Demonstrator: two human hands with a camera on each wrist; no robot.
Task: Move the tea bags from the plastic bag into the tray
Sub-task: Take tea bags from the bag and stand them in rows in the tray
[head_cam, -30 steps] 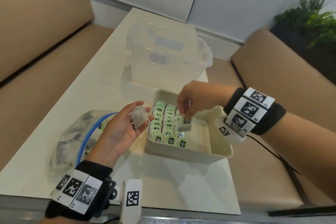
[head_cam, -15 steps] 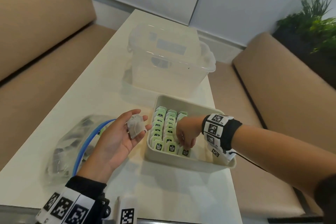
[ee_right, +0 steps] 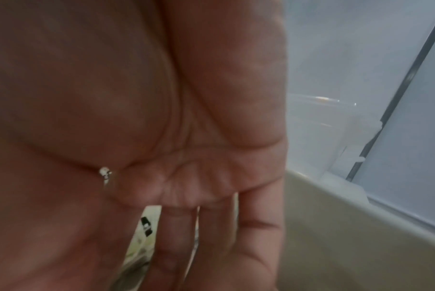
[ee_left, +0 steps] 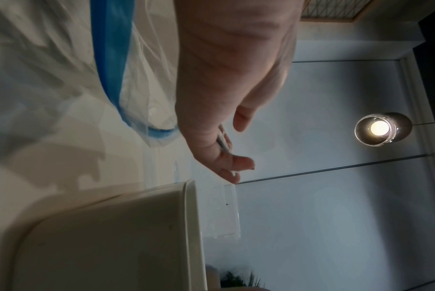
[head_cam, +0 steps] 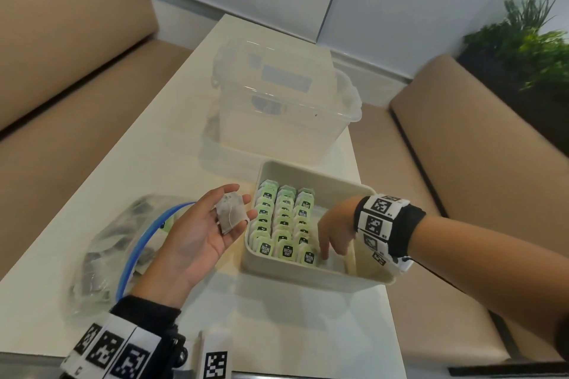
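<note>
In the head view my left hand (head_cam: pixel 200 234) lies palm up left of the tray, and a grey tea bag (head_cam: pixel 231 214) rests on its relaxed fingers. The left wrist view shows only that bag's edge (ee_left: pixel 222 143). The cream tray (head_cam: pixel 308 281) holds three rows of green-labelled tea bags (head_cam: pixel 283 224). My right hand (head_cam: pixel 334 234) reaches down into the tray, its straight fingers touching the front of the right-hand row. In the right wrist view these fingers (ee_right: pixel 211 236) are extended and nothing is pinched. The clear plastic bag (head_cam: pixel 101 249) with a blue zip lies at the left, with more tea bags inside.
A clear lidded storage box (head_cam: pixel 286 108) stands just behind the tray on the cream table (head_cam: pixel 154 138). Tan benches run along both sides, and a green plant (head_cam: pixel 529 46) is at the far right. The right part of the tray floor (head_cam: pixel 366 264) is bare.
My right hand carried a tea bag down into the tray, set it at the front of the right-hand row and let go. The left hand kept its tea bag and barely moved.
</note>
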